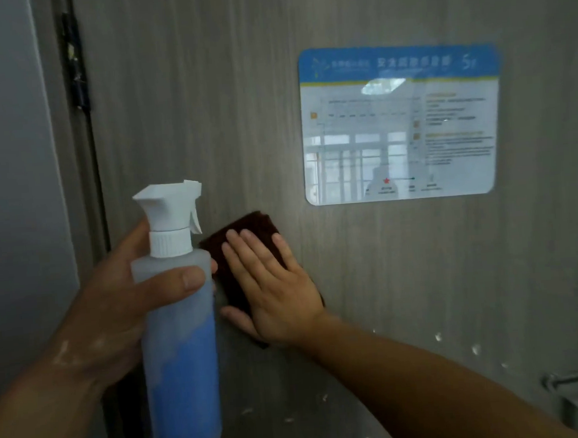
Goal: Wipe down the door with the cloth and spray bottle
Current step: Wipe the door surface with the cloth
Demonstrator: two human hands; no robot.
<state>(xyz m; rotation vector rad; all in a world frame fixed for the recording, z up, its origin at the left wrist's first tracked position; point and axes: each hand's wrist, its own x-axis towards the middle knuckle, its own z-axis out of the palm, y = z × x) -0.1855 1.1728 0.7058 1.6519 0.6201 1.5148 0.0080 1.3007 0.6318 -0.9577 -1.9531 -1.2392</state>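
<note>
- Door (237, 85) was seen close up: grey wood-grain panel, hinge (75, 62) at the upper left edge, wall (7, 170) beyond it to the left.
- Cloth (247, 227), dark brown and folded, was pressed flat against the door by the right hand (275, 288); fingers (249, 252) were spread wide and laid over it, palm down, so that pressure was judged to be shared across the whole pad rather than one edge.
- Only the cloth's upper corner and a sliver below the palm were left visible; the rest was covered by the hand.
- Bottle (179, 329) was held upright in the left hand (115, 299), fingers wrapped round the upper body, thumb (182, 281) across the front. The trigger was not being touched, so no spraying was judged to be under way.
- Nozzle was pointed toward the door, just left of the cloth; the bottle was probably kept near so the next patch could be wetted without a change of grip.
- Blue liquid was noted to fill roughly the lower part of the bottle.
- Droplets (474, 349) were noted on the lower right panel, well apart from the cloth and not yet wiped.
- Sign (400, 122), laminated and glossy, was fixed up and right of the cloth; its text was too blurred to be read.
- Handle (576, 380) was partly seen at the lower right.
- Step was judged to be wiping, mid-panel, with much of the door left.
</note>
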